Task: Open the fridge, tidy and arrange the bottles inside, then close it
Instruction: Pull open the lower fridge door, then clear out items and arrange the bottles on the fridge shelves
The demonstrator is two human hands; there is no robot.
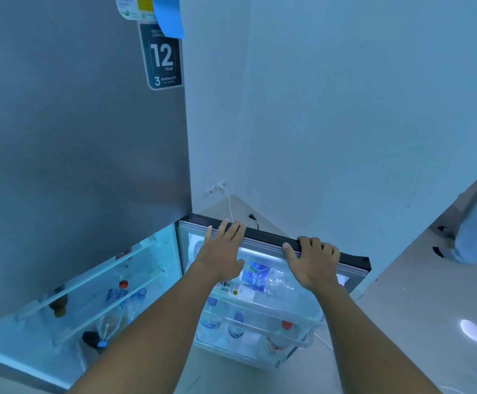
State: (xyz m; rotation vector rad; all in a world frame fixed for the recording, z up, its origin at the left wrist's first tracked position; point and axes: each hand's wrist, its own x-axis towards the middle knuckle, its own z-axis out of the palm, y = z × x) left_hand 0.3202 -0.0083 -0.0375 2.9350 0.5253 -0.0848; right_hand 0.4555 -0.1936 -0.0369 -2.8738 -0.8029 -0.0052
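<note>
The lower fridge door [354, 258] is swung open to the right below the closed grey upper door [83, 166]. My right hand [314, 263] grips the open door's top edge, fingers curled over it. My left hand [221, 251] lies flat with spread fingers against the same top edge, holding nothing. Clear water bottles with blue labels [255, 275] lie in the upper door rack, and more bottles [237, 327] with blue and red caps stand in the lower rack. Inside the fridge, glass shelves [95, 280] carry a red-capped bottle [123, 285] and a clear bottle lying down [109, 322].
A white wall [345, 109] stands behind the open door, with a socket and white cable [227, 194] low down. The pale tiled floor [416, 308] lies to the right. A blue furry object [476, 231] is at the right edge. Stickers [163, 58] mark the upper door.
</note>
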